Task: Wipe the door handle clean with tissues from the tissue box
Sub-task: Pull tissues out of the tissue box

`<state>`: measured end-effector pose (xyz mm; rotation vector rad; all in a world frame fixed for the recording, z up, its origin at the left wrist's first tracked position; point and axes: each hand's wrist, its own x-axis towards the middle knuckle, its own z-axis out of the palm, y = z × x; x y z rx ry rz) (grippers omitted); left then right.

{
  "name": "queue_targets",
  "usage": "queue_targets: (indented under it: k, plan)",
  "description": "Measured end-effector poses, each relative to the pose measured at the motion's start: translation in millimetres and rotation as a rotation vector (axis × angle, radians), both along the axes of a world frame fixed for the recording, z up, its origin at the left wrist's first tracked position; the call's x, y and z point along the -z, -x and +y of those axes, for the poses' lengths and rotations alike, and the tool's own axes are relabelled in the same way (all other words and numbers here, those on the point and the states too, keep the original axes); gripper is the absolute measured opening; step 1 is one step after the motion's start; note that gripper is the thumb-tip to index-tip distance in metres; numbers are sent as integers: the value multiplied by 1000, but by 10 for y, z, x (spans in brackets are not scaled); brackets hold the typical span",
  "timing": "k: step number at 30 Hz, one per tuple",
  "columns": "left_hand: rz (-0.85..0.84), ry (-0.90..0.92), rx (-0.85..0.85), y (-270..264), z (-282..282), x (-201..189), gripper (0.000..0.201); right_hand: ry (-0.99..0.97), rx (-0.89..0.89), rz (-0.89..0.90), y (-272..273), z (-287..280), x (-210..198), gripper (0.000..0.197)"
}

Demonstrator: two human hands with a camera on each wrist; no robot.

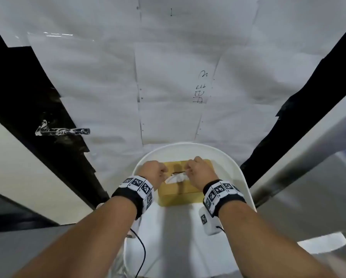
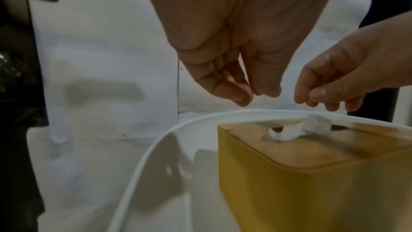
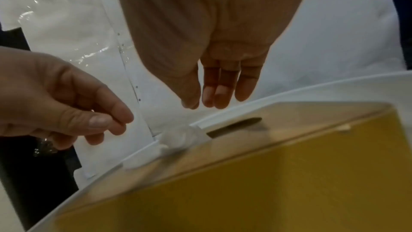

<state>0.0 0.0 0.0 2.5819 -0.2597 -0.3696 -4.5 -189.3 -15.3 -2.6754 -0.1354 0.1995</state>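
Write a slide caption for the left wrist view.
Both hands, left hand and right hand, hover above the tissue in the yellow tissue box.

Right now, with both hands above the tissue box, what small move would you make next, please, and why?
Probably lower the right hand and pinch the tissue poking from the tissue box slot. Both hands hover just above it holding nothing, and the left hand sits further aside.

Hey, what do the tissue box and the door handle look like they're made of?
Tissue box: yellow walls, likely smooth matte plastic, with a rounded edge; the lid looks like pale wood or bamboo, brownish and faintly glossy. Door handle: seemingly metal, a shiny lever, apparently wrapped in crinkled clear film that glints; too blurred to be sure.
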Motion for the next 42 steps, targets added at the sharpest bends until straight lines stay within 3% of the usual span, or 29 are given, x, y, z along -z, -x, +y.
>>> queue_targets:
  k: [6,9,17,23,26,29,32,35,42]
  plan:
    - [131,259,-87,43,-165,345,35,-31,-50,112,-7,-21,140,20]
    - [101,205,-70,-5,-205,427,36,-30,-37,116,-33,-32,183,14]
    - [54,69,-104,-130,-257,452,9,-59,28,159,-90,-77,193,7]
    - [107,126,-143,-195,-224,479,18,-121,-75,276,-130,-117,101,28]
    - [144,132,-139,-223,-216,469,22,-86,-92,281,-141,-110,55,5]
    - [188,136,-133,-225,-220,425,28,-150,-17,256,-169,-119,55,27]
    - [218,194,-87,-210,-234,377,39,-199,2,275,-197,-119,42,14]
    - [183,166,-55,-247,-252,345,34,-213,36,266,-232,-106,46,10]
    - [250,230,-225,-319,-231,398,28,-262,36,283,-217,-58,-17,20]
